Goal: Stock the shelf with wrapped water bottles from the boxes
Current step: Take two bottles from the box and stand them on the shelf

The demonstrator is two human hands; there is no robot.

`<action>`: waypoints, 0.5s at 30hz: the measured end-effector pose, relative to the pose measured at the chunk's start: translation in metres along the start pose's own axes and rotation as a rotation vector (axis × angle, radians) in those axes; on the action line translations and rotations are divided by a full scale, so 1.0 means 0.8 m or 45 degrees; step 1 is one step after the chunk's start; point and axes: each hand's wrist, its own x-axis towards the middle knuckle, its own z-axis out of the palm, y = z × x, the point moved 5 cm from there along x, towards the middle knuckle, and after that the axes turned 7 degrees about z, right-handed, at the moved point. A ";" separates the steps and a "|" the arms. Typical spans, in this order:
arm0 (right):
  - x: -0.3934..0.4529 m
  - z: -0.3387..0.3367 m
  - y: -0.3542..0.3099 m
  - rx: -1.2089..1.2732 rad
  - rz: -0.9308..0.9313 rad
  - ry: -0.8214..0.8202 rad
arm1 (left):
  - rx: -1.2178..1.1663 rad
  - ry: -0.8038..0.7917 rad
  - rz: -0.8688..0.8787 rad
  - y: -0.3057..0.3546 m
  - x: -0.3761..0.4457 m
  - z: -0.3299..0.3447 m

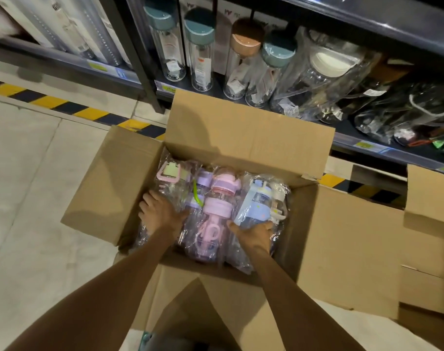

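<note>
Where hands [162, 211] reach, wrapped bottles [217, 211].

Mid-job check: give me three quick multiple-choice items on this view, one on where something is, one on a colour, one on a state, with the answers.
1. Where are both hands?
A. on the shelf
B. inside the open cardboard box
C. on the floor

2. What colour is the cap of the third upright bottle from the left on the shelf?
A. teal
B. black
C. copper-pink

3. What state are the box's flaps in?
A. folded open
B. taped shut
C. cut off

Answers:
1 B, the left hand and right hand rest on wrapped bottles in the cardboard box.
2 C, the copper-pink cap stands among teal caps on the shelf.
3 A, the flaps spread outward, contents exposed.
</note>
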 end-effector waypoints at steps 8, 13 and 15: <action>0.004 -0.014 0.018 0.125 0.101 -0.008 | -0.298 -0.201 -0.185 -0.002 -0.002 0.011; -0.026 -0.041 0.027 0.468 0.122 -0.130 | -0.489 -0.239 -0.115 0.008 -0.015 -0.015; -0.044 -0.060 0.028 0.541 0.064 -0.178 | -0.607 -0.221 -0.105 0.004 -0.025 -0.040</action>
